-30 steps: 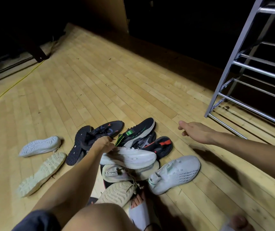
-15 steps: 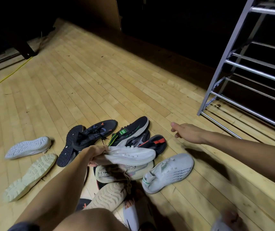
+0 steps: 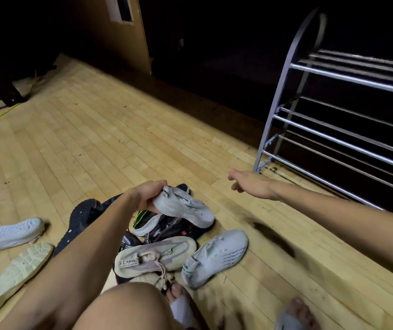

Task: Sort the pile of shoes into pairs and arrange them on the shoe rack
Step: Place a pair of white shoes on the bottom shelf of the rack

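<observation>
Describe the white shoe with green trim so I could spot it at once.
Start at the metal shoe rack on the right, then drop to the shoe pile on the floor. The white knit shoe lies upright at the pile's right edge, alone showing green heel trim and dotted sides.

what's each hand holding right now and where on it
The left hand grips a white sneaker by its heel end, lifted over the pile. The right hand holds nothing.
</observation>
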`<move>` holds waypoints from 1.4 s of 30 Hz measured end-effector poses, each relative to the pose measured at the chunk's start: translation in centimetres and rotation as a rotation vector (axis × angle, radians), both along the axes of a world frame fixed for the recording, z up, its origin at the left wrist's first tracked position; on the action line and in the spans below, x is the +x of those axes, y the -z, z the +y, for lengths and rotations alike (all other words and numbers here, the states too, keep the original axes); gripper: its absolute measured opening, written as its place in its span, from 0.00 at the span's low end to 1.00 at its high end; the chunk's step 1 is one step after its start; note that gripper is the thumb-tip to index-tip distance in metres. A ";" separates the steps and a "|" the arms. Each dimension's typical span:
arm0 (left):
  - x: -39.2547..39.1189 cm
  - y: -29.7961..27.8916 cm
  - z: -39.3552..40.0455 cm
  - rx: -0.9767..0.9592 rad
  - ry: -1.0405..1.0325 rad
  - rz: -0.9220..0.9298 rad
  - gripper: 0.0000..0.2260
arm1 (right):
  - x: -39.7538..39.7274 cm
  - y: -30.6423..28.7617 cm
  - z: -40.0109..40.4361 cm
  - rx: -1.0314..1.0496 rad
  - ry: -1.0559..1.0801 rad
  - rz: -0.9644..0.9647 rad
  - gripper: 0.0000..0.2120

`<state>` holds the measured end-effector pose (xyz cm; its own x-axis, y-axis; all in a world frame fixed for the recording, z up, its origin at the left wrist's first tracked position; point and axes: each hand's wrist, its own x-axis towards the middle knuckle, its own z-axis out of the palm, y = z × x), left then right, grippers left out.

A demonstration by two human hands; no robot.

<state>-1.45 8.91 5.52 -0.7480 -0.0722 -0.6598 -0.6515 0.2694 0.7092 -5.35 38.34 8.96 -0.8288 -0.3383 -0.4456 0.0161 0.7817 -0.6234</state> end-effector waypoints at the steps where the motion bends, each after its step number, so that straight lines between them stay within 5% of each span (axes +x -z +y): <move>1: 0.0 -0.6 0.7 0.016 -0.011 0.062 0.13 | 0.0 -1.2 0.6 -0.016 0.012 0.031 0.35; 10: 0.9 -9.3 7.8 0.432 0.028 0.527 0.17 | 5.3 -8.1 4.1 -0.074 0.159 0.196 0.25; 25: 4.6 -18.9 19.5 0.658 0.013 0.600 0.14 | 7.7 -14.3 5.3 -0.742 0.604 0.239 0.21; 32: 2.8 -14.3 24.9 0.431 0.030 0.553 0.17 | 6.5 -10.6 9.8 -0.785 0.722 0.201 0.15; 37: 0.6 -7.3 25.4 0.242 0.131 0.569 0.14 | 5.1 -4.7 12.1 -0.644 0.717 0.138 0.15; 42: 0.2 -0.1 25.5 0.173 0.176 0.347 0.11 | 3.9 2.5 12.2 -0.399 0.584 0.020 0.15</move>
